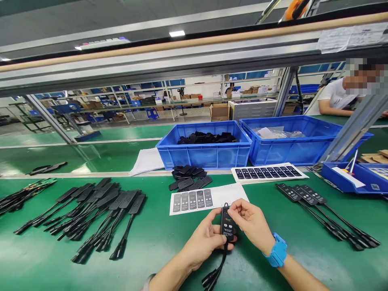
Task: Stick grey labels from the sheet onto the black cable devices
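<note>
Low in the middle, my left hand (204, 238) is closed around a small black controller (227, 228) with short plug-ended cables (216, 275) hanging below it. A printed black label with two pale buttons covers its face. My right hand (251, 224) pinches at the controller's upper right corner, thumb and finger on the label edge; what lies between the fingertips is hidden. Just beyond the hands lies a label sheet (224, 194) with several labels left on its left part. Three labelled controllers (303, 196) with cables rest to the right. Several unlabelled controllers (106, 198) are piled at left.
A blue bin (203, 155) with black casings stands behind a heap of casings (188, 176). Another blue bin (291, 145) holds plastic bags. A label stack (269, 173) lies before it. Circuit boards (24, 194) sit far left. A metal post (348, 127) rises right; a person (336, 97) sits beyond.
</note>
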